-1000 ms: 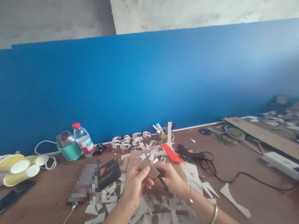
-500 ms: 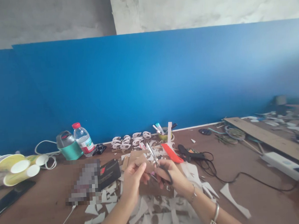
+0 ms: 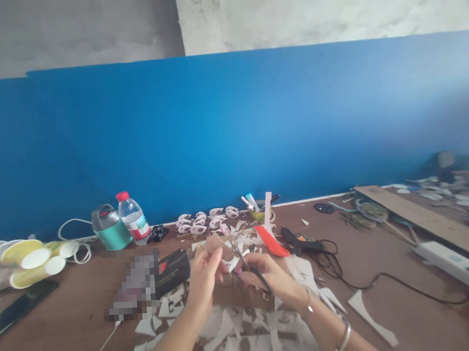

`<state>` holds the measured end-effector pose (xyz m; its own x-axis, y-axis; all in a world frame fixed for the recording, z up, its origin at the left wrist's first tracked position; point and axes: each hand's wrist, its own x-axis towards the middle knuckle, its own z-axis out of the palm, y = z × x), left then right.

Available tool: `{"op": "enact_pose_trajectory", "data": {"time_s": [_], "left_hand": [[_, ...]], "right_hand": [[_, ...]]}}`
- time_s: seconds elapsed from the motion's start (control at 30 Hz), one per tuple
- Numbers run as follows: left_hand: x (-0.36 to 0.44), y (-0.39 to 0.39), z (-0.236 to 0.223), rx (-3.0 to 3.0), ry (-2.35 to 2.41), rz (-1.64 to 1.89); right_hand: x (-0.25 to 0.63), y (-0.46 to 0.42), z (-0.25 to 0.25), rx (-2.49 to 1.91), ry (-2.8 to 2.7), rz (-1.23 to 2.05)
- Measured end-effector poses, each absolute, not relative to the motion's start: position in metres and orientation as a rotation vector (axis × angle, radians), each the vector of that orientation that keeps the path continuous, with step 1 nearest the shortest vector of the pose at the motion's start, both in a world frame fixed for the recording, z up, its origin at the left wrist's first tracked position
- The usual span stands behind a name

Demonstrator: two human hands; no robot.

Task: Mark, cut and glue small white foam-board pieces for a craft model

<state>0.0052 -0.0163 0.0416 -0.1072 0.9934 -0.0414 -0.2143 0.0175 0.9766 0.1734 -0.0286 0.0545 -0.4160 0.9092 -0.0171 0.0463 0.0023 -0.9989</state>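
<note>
My left hand (image 3: 206, 271) pinches a small piece of brown cardboard (image 3: 215, 244) between thumb and fingers. Fingers of my right hand (image 3: 268, 273) are wrapped round the dark handles of a pair of scissors (image 3: 238, 251), whose metal blades point up and left beside the cardboard. Whether the blades touch it I cannot tell. Beneath both hands lie many white paper scraps (image 3: 222, 330) and more brown board. Just beyond, several white eye-shaped cut-outs (image 3: 198, 228) stand in rows. A red-orange piece (image 3: 272, 241) lies right of the scissors.
A glue gun (image 3: 301, 241) with a black cord lies to the right, near a white power strip (image 3: 451, 263). On the left are a water bottle (image 3: 133, 220), a teal-and-grey container (image 3: 111, 231), paper cups (image 3: 30, 259) and a black box (image 3: 172, 271). A blue partition (image 3: 216, 129) closes the back.
The scissors and right hand have shifted slightly, and the blades appear closer together. The cardboard in my left hand has turned a little, with a white piece now showing below it. The view moved slightly.
</note>
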Motion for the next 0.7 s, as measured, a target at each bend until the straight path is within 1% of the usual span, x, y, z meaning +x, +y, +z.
{"op": "enact_pose_trajectory", "data": {"time_s": [0.1, 0.23, 0.4, 0.57, 0.7], "left_hand": [[0.002, -0.015, 0.047, 1.07, 1.234, 1.398], [0.0, -0.015, 0.052, 1.155, 1.269, 1.317], [0.0, -0.013, 0.048, 1.116, 1.222, 1.267], [0.001, -0.013, 0.045, 1.124, 1.133, 1.227], [0.0, -0.014, 0.047, 1.184, 1.122, 1.207]], "right_hand": [[0.174, -0.029, 0.054, -1.028, -1.628, 1.486], [0.173, -0.029, 0.052, -1.006, -1.694, 1.451], [0.172, -0.029, 0.051, -1.039, -1.696, 1.468], [0.171, -0.029, 0.048, -1.053, -1.706, 1.386], [0.172, -0.028, 0.044, -1.026, -1.689, 1.431]]}}
